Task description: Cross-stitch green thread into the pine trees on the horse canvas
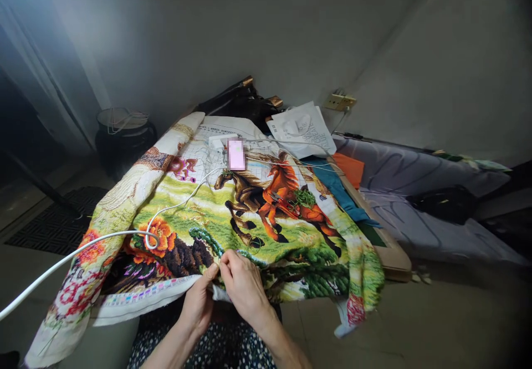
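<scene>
While both hands are working at the near hem, these are the details:

Left hand: the left hand (198,298) is pinching the near edge of the embroidered cloth (233,214), thumb and fingers closed on the fabric.
Right hand: the right hand (243,283) is resting just beside it, fingertips curled and pressing on the same hem; whether a needle is being held is too small to tell.
Cloth: it is lying draped over a low table (394,255), showing running horses, orange flowers and green trees, with its white border hanging toward the person's lap.
Cable: a white cable (83,247) is trailing across the cloth from the left and looping over a flower.
Writing: printed sheets of paper (305,128) are lying at the far end; their text is too small to read.
Wall: a wall socket (339,102) is sitting behind the paper.
Floor: a dark pot (124,136) is standing to the left.
</scene>
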{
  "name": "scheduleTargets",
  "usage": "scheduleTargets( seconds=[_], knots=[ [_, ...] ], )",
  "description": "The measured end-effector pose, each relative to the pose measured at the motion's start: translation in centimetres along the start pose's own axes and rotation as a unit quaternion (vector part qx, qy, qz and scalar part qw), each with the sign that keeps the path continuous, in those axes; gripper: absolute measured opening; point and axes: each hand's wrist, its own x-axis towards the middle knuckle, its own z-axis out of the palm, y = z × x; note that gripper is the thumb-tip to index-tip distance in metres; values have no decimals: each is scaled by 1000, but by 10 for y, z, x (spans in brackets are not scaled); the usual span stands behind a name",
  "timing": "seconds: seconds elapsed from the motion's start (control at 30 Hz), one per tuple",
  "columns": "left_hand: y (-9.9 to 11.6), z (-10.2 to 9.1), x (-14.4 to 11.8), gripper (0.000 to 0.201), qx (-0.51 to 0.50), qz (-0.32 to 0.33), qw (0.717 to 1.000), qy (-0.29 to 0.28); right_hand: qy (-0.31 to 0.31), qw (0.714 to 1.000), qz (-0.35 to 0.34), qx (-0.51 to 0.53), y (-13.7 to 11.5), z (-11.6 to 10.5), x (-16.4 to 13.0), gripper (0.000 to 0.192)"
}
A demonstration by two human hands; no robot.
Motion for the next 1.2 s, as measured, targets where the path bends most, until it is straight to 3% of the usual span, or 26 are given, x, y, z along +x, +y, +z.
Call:
scheduleTargets(
  seconds=[0.07, 0.13, 0.23, 0.33, 0.37, 0.43, 0.5, 0.6, 0.67, 0.7, 0.77, 0.87, 1.2],
  knots=[
    [1, 1, -1, 27, 1, -4, 1000, -5, 48, 996, 6, 75, 1, -7, 5, 18],
    [2, 3, -2, 28, -3, -16, 1000, -9, 127, 960, 29, 246, 7, -28, 11, 17],
    [3, 5, -4, 29, -10, -25, 1000, 2, 224, 826, 48, 515, 25, -88, 17, 18],
    [4, 5, -5, 27, -6, -30, 999, 10, 371, 722, -72, 580, 44, -151, 14, 35],
    [4, 5, -5, 25, -4, -32, 999, 9, 419, 712, -101, 555, 48, -164, 11, 34],
    [5, 5, -5, 23, -4, -32, 999, 10, 463, 729, -116, 491, 52, -169, 4, 29],
    [6, 6, -6, 22, -9, -33, 999, 11, 427, 785, -78, 442, 49, -145, -3, 19],
    [6, 7, -7, 23, -4, -42, 999, 3, 188, 883, 16, 430, 40, -83, -15, 13],
    [7, 7, -7, 22, 8, -43, 999, -6, 46, 926, 46, 372, 33, -44, -22, 12],
    [7, 7, -7, 22, 12, -40, 999, -7, 1, 945, 41, 325, 30, -30, -25, 12],
    [8, 6, -7, 20, 14, -35, 999, 0, -31, 972, 28, 230, 25, -14, -28, 19],
    [7, 4, -5, 19, 4, -37, 999, 7, -17, 988, 21, 151, 21, -10, -28, 26],
    [6, 5, -5, 14, -1, -33, 999, 18, 10, 992, 12, 124, 21, -7, -26, 29]
  ],
)
